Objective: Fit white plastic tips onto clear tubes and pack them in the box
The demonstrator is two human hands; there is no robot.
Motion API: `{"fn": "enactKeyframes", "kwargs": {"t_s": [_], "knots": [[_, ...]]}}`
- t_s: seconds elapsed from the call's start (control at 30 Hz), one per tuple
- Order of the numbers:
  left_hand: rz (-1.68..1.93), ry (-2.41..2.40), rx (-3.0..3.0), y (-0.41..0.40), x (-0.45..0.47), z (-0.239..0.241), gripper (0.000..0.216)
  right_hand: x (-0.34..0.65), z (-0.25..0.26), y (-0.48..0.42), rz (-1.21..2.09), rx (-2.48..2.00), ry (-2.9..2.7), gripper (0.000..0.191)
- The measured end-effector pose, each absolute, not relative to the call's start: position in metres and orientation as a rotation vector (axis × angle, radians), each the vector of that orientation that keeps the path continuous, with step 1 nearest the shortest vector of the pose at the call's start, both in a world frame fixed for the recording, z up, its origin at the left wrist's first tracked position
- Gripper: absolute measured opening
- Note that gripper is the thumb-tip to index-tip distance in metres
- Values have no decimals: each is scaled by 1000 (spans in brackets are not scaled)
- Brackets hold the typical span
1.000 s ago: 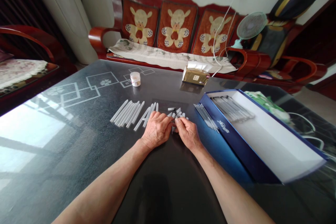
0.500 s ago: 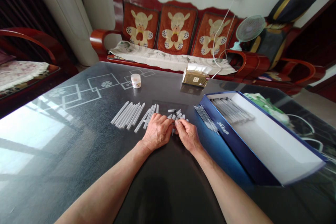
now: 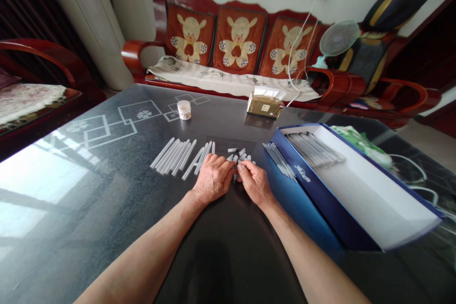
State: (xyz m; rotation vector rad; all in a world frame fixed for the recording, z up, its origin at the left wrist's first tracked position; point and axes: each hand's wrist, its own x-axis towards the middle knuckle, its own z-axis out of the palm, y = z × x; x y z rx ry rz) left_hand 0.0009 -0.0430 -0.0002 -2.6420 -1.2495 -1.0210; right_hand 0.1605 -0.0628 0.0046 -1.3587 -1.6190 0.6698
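My left hand (image 3: 214, 178) and my right hand (image 3: 254, 181) meet near the middle of the dark table, fingertips almost touching. Both are closed in a pinch, and the small thing between them is mostly hidden by the fingers. Just beyond the fingertips lies a loose cluster of short whitish caps (image 3: 242, 153). Long white pen barrels (image 3: 174, 156) lie side by side to the left, and a few more reach up against my left hand. Right of my right hand is a bundle of thin pen refills (image 3: 280, 161), flat on the table.
A long blue box (image 3: 317, 192) with a white inside stands open at the right, slim clear sticks (image 3: 313, 149) at its far end. Farther back are a small white jar (image 3: 184, 110) and a tissue box (image 3: 264, 105). A green-white bag (image 3: 363, 145) and white cable lie behind the blue box.
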Motion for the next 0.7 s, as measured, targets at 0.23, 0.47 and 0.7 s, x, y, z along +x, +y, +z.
{"fn": "enactKeyframes", "kwargs": {"t_s": [0.23,0.47,0.7], "knots": [[-1011,-1222,-2606,-48,2,0,27,159,5,-64,647,-1347,-1622,30],[-882,-1079,-2592,-37,6,13,25,159,-1,-62,784,-1324,-1456,36],[-978,-1259,-2382,-5,-11,16,28,177,4,-54,656,-1373,-1356,29]]}}
